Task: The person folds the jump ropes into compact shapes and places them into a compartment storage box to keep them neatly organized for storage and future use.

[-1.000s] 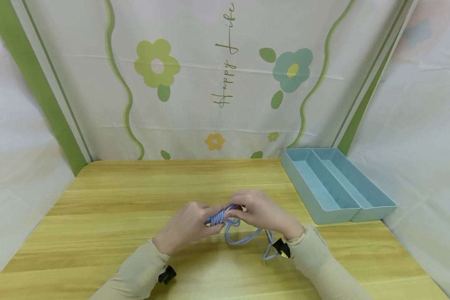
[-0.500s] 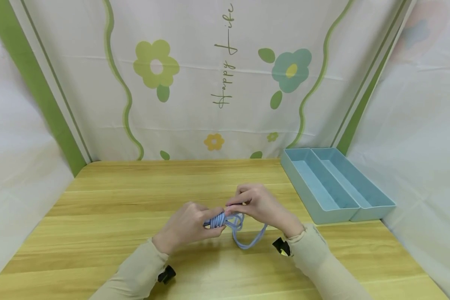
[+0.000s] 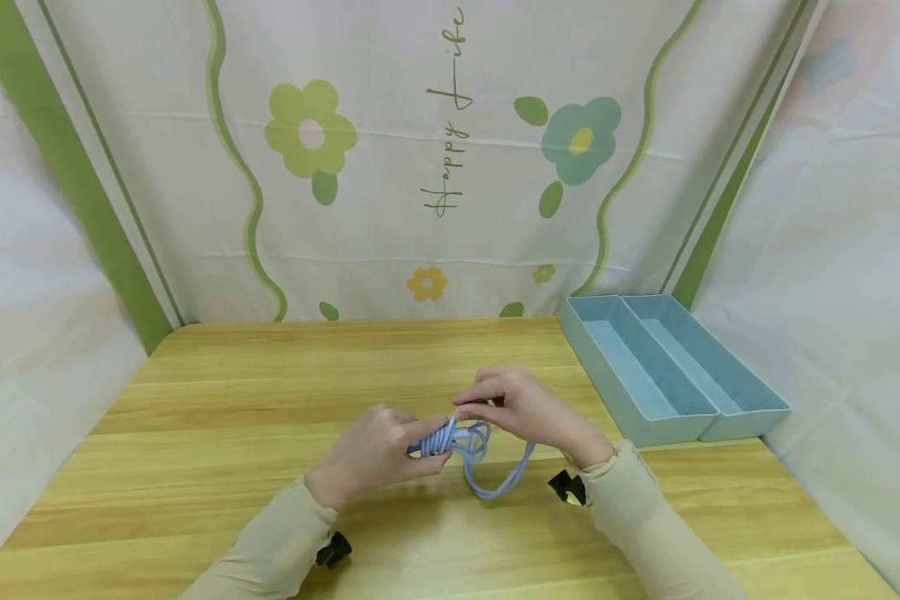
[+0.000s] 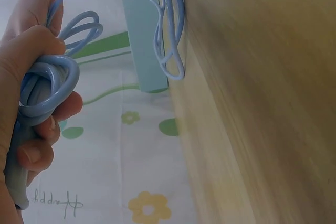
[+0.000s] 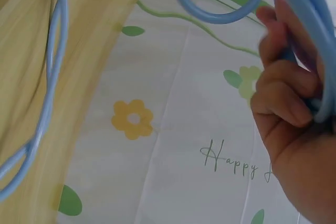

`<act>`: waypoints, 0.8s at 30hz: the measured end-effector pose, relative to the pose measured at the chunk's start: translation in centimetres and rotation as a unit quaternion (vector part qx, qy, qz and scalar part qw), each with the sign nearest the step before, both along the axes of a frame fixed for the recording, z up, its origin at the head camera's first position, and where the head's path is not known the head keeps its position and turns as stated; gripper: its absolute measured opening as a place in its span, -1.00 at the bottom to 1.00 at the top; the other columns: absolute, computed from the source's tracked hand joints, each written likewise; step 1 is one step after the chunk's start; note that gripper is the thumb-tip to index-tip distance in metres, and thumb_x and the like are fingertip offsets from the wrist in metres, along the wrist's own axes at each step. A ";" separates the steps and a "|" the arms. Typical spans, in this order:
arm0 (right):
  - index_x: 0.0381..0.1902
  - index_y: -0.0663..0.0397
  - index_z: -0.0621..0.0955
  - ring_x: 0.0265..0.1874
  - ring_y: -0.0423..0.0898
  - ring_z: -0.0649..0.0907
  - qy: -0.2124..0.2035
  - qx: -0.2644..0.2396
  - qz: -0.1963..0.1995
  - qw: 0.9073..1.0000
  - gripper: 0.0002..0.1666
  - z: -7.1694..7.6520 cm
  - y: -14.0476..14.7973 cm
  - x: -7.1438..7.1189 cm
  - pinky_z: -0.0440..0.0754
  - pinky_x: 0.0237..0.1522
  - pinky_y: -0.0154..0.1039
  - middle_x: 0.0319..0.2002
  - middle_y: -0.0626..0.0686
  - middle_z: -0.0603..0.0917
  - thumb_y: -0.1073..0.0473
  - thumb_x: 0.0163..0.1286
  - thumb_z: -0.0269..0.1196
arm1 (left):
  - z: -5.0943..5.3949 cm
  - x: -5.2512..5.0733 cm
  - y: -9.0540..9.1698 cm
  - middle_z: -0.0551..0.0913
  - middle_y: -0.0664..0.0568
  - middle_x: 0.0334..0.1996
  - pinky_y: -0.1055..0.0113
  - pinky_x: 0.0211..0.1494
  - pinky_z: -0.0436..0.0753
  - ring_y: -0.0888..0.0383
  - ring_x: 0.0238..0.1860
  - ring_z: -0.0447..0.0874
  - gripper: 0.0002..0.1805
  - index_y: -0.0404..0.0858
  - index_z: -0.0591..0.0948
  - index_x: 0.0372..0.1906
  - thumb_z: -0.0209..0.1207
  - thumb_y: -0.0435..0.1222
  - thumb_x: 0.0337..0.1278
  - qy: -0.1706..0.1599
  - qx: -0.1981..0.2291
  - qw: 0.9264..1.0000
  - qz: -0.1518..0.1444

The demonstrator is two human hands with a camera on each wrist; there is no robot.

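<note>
A light-blue jump rope (image 3: pixel 437 440) is held above the table between both hands, its cord wound in several turns. My left hand (image 3: pixel 375 457) grips the wound bundle between thumb and fingers. In the left wrist view, a grey-blue handle (image 4: pixel 19 174) lies along its palm, with cord looped at the top. My right hand (image 3: pixel 528 412), just right of the bundle, pinches a strand near its fingertips. Small loops stick out between the hands, and a longer loop (image 3: pixel 491 493) hangs below them. In the right wrist view, part of the right hand is covered by near cord (image 5: pixel 307 3).
Two long light-blue bins (image 3: pixel 660 432) stand side by side at the right back of the wooden table (image 3: pixel 270 367). A white flower-printed cloth (image 3: pixel 390 200) hangs behind the table and at both sides. Small black devices sit at both wrists.
My right hand has risen slightly and turned, drawing its strand up beside the bundle. The trailing cord near the right wrist has gone from the head view. My left hand stays almost still.
</note>
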State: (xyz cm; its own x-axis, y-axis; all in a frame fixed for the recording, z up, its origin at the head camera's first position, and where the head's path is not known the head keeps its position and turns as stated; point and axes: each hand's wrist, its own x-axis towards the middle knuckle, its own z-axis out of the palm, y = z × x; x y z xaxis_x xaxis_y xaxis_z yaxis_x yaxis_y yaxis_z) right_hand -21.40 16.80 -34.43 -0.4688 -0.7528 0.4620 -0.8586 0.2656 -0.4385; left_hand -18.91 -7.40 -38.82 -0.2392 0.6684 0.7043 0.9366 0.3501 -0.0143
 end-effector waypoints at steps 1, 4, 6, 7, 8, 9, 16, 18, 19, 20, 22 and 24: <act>-0.19 0.14 0.78 -0.54 -0.31 0.47 -0.003 -0.008 -0.005 1.000 -0.86 0.0 0.0 0.0 0.50 -0.54 -0.41 -0.42 -0.17 0.61 0.25 0.31 0.36 | 0.0 0.1 0.1 0.55 0.16 -0.69 0.70 -0.61 0.31 0.43 -0.73 0.35 -0.67 -0.27 0.67 -0.21 0.45 -0.23 -0.11 0.001 0.002 1.000 -0.002; -0.26 0.10 0.79 -0.56 -0.32 0.50 -0.001 -0.023 -0.016 1.000 -0.90 -0.3 0.1 -0.1 0.52 -0.55 -0.41 -0.45 -0.20 0.62 0.22 0.27 0.40 | 0.0 0.3 0.2 0.58 0.16 -0.67 0.68 -0.58 0.36 0.40 -0.72 0.40 -0.66 -0.27 0.66 -0.16 0.44 -0.22 -0.07 0.001 0.005 1.000 -0.007; -0.27 0.09 0.79 -0.57 -0.32 0.49 -0.002 -0.024 -0.016 1.000 -0.89 -0.4 0.2 -0.2 0.51 -0.56 -0.40 -0.48 -0.20 0.62 0.21 0.27 0.40 | 0.0 0.4 0.2 0.60 0.15 -0.65 0.68 -0.57 0.39 0.40 -0.71 0.42 -0.61 -0.27 0.67 -0.09 0.44 -0.22 -0.06 0.003 0.006 1.000 -0.008; -0.26 0.08 0.79 -0.59 -0.32 0.48 -0.002 -0.024 -0.016 1.000 -0.89 -0.4 0.2 -0.3 0.49 -0.56 -0.40 -0.49 -0.20 0.60 0.20 0.27 0.40 | 0.0 0.4 0.2 0.60 0.15 -0.65 0.68 -0.56 0.40 0.40 -0.71 0.42 -0.60 -0.27 0.67 -0.07 0.45 -0.22 -0.06 0.005 0.006 1.000 -0.008; -0.26 0.08 0.79 -0.59 -0.32 0.46 -0.002 -0.024 -0.014 1.000 -0.89 -0.4 0.3 -0.3 0.48 -0.57 -0.40 -0.51 -0.21 0.59 0.20 0.28 0.39 | 0.0 0.4 0.2 0.60 0.15 -0.65 0.67 -0.56 0.40 0.39 -0.71 0.42 -0.59 -0.28 0.67 -0.06 0.45 -0.22 -0.06 0.007 0.007 1.000 -0.007; -0.24 0.07 0.80 -0.60 -0.32 0.44 -0.004 -0.023 -0.014 1.000 -0.89 -0.5 0.3 -0.4 0.47 -0.57 -0.40 -0.52 -0.22 0.57 0.20 0.29 0.39 | 0.0 0.4 0.2 0.60 0.15 -0.65 0.67 -0.56 0.40 0.39 -0.71 0.42 -0.58 -0.28 0.67 -0.06 0.45 -0.22 -0.07 0.011 0.007 1.000 -0.006; -0.09 0.06 0.77 -0.59 -0.32 0.38 0.002 -0.016 0.003 1.000 -0.80 -0.4 0.4 -0.6 0.41 -0.58 -0.41 -0.50 -0.25 0.49 0.26 0.35 0.33 | 0.4 0.3 0.2 0.59 0.14 -0.65 0.66 -0.56 0.42 0.37 -0.71 0.44 -0.56 -0.30 0.65 -0.09 0.48 -0.22 -0.13 0.056 0.018 0.998 -0.005; -0.04 0.06 0.76 -0.59 -0.31 0.37 -0.006 -0.015 0.004 1.000 -0.77 -0.3 0.4 -0.6 0.40 -0.58 -0.41 -0.50 -0.23 0.49 0.27 0.37 0.31 | 0.5 0.4 0.2 0.61 0.13 -0.65 0.66 -0.55 0.43 0.37 -0.71 0.46 -0.53 -0.31 0.64 -0.07 0.48 -0.22 -0.14 0.060 0.021 0.998 -0.006; -0.03 0.06 0.76 -0.59 -0.31 0.36 -0.011 -0.013 0.002 1.000 -0.76 -0.3 0.4 -0.6 0.39 -0.58 -0.40 -0.50 -0.23 0.48 0.26 0.37 0.30 | 0.5 0.4 0.2 0.61 0.12 -0.64 0.66 -0.55 0.44 0.36 -0.70 0.46 -0.52 -0.32 0.64 -0.06 0.49 -0.23 -0.15 0.061 0.023 0.998 -0.006; -0.03 0.05 0.75 -0.59 -0.31 0.36 -0.018 -0.011 0.000 1.000 -0.76 -0.2 0.3 -0.5 0.39 -0.58 -0.40 -0.50 -0.23 0.48 0.25 0.38 0.29 | 0.6 0.4 0.2 0.61 0.12 -0.64 0.66 -0.56 0.43 0.36 -0.71 0.46 -0.52 -0.32 0.64 -0.06 0.49 -0.23 -0.15 0.062 0.024 0.998 -0.006; -0.03 0.03 0.76 -0.59 -0.31 0.35 -0.029 -0.006 -0.003 1.000 -0.77 -0.2 0.4 -0.5 0.38 -0.58 -0.39 -0.52 -0.23 0.47 0.22 0.40 0.28 | 0.6 0.5 0.2 0.62 0.11 -0.63 0.66 -0.56 0.43 0.36 -0.71 0.46 -0.51 -0.31 0.63 -0.04 0.49 -0.23 -0.14 0.065 0.024 0.998 -0.005; -0.04 0.03 0.76 -0.59 -0.30 0.35 -0.038 -0.001 -0.007 0.999 -0.77 -0.2 0.4 -0.5 0.38 -0.57 -0.39 -0.54 -0.23 0.46 0.19 0.41 0.28 | 0.7 0.5 0.2 0.63 0.10 -0.62 0.66 -0.56 0.43 0.36 -0.71 0.46 -0.46 -0.33 0.61 0.01 0.49 -0.23 -0.14 0.063 0.026 0.998 -0.003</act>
State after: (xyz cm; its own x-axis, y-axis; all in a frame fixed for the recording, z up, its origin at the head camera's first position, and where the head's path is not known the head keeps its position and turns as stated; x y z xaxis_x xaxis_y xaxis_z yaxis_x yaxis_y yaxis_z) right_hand -21.89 17.18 -34.66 -0.5126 -0.7455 0.4260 -0.8192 0.2760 -0.5027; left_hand -18.41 -7.22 -38.14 -0.1419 0.6318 0.7620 0.9307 0.3474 -0.1147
